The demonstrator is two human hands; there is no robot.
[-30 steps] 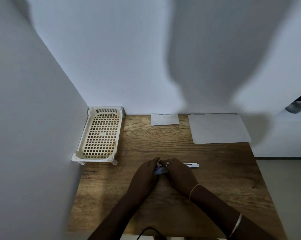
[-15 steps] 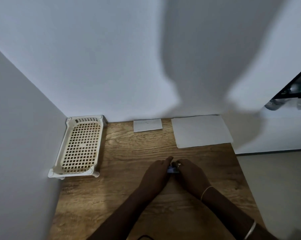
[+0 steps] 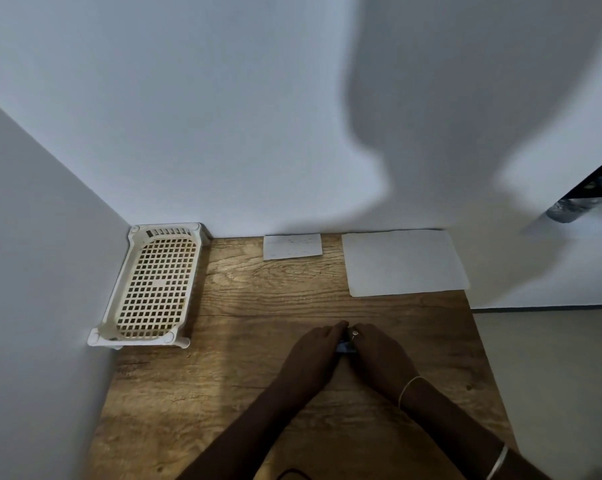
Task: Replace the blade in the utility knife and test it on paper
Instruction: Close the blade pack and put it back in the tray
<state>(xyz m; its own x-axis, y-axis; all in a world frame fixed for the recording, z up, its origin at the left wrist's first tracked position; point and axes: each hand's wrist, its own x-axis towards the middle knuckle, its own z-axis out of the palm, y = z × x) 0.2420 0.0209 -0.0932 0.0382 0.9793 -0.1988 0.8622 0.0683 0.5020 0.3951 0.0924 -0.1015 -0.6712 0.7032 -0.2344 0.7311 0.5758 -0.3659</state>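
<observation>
Both my hands meet at the middle of the wooden table (image 3: 258, 393). My left hand (image 3: 313, 355) and my right hand (image 3: 379, 355) close from either side on a small bluish object, the utility knife (image 3: 344, 347); only a sliver of it shows between the fingers. Whether a blade is out is hidden. A large white paper sheet (image 3: 405, 263) lies flat at the table's back right. A smaller piece of paper (image 3: 292, 246) lies at the back centre against the wall.
A cream plastic lattice tray (image 3: 155, 289) stands at the back left corner against the side wall. White walls close the table at the back and left. The table's right edge drops to a pale floor (image 3: 552, 375). A dark cable (image 3: 292, 474) shows at the near edge.
The white knife part seen beside my right hand a second ago is no longer in view. My hands stay together on the small object; the camera view has shifted.
</observation>
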